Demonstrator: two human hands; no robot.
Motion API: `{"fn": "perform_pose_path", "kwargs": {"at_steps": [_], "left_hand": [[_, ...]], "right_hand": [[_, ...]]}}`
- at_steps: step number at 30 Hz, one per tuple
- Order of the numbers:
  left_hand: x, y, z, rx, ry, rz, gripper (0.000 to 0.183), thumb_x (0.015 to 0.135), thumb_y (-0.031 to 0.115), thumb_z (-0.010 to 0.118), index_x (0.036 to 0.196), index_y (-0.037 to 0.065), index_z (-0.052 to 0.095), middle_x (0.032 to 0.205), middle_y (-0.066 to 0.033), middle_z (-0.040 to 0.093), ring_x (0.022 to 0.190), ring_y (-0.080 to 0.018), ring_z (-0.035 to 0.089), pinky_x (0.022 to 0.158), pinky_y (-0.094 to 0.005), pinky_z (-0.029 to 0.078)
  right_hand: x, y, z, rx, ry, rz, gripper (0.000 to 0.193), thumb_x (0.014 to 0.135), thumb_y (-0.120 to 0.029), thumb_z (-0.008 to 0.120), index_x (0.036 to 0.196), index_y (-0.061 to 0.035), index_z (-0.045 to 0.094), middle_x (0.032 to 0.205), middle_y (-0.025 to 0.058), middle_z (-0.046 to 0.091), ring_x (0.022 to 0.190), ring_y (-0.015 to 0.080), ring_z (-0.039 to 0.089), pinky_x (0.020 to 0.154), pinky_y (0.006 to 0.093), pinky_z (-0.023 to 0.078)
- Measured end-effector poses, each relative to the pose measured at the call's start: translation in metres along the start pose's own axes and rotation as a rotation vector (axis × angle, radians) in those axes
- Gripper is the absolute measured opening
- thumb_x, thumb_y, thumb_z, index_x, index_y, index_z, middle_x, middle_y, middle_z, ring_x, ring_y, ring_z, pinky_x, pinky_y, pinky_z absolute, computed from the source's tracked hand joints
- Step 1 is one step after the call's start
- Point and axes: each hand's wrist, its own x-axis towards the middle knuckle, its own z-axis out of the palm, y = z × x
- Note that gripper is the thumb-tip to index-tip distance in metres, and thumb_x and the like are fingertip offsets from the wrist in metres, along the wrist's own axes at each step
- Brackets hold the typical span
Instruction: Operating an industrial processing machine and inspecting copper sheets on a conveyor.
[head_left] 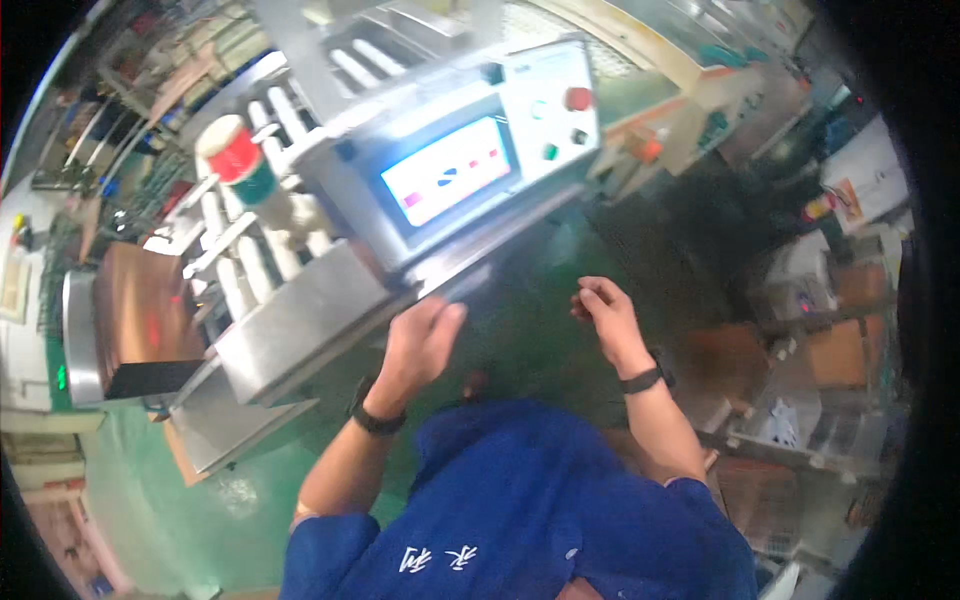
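Observation:
My left hand is in the air close to the lower edge of a metal machine's control box. Its thumb stands apart from the fingers, and I see nothing in it; blur softens the fingertips. To the right, my right hand hangs over the green floor, away from the machine. Those fingers are loosely bent with small gaps, and no object shows in them. Dark bands circle both wrists. The box carries a lit screen, a red knob and a green button.
Left of the box are white rollers, a red, green and white signal lamp and a brown box-like block. A metal plate juts out low. Shelves with cardboard boxes line the right. A worktable stands behind.

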Motion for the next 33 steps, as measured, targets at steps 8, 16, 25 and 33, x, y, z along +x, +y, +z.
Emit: {"fn": "perform_pose_path", "kwargs": {"at_steps": [8, 16, 25, 33], "left_hand": [[-0.062, -0.085, -0.117, 0.46, 0.714, 0.118, 0.056, 0.082, 0.001, 0.061, 0.137, -0.007, 0.051, 0.125, -0.0284, 0.059, 0.121, -0.0444, 0.055, 0.108, -0.0491, 0.043], [-0.029, -0.13, -0.138, 0.851, 0.893, -0.211, 0.058, 0.088, 0.03, 0.071, 0.133, -0.003, 0.058, 0.134, -0.026, 0.058, 0.128, -0.0442, 0.053, 0.108, -0.0519, 0.043], [-0.032, -0.14, -0.139, 0.845, 0.897, -0.245, 0.053, 0.089, 0.033, 0.07, 0.129, -0.002, 0.062, 0.135, -0.0254, 0.059, 0.13, -0.0436, 0.053, 0.11, -0.0511, 0.042], [-0.016, -0.149, -0.135, 0.959, 0.872, -0.325, 0.057, 0.088, 0.04, 0.07, 0.126, -0.002, 0.063, 0.134, -0.0273, 0.06, 0.13, -0.045, 0.053, 0.111, -0.0516, 0.042]], "right_hand": [[0.027, -0.054, 0.093, -0.024, -0.135, -0.241, 0.03, 0.101, -0.01, 0.059, 0.129, 0.0007, 0.061, 0.098, 0.0046, 0.066, 0.09, 0.0136, 0.063, 0.082, 0.0278, 0.052], [0.029, -0.074, 0.134, -0.21, -0.228, -0.428, 0.039, 0.102, -0.01, 0.058, 0.139, -0.0003, 0.055, 0.094, 0.0039, 0.064, 0.088, 0.0112, 0.061, 0.078, 0.0251, 0.049], [0.033, -0.079, 0.14, -0.185, -0.298, -0.471, 0.042, 0.101, -0.009, 0.06, 0.141, -0.0004, 0.053, 0.092, 0.0028, 0.064, 0.086, 0.0103, 0.06, 0.077, 0.0243, 0.048], [0.038, -0.086, 0.104, -0.298, -0.225, -0.483, 0.045, 0.095, -0.007, 0.066, 0.139, -0.005, 0.058, 0.087, -0.0009, 0.062, 0.081, 0.009, 0.059, 0.077, 0.0264, 0.05]]}}
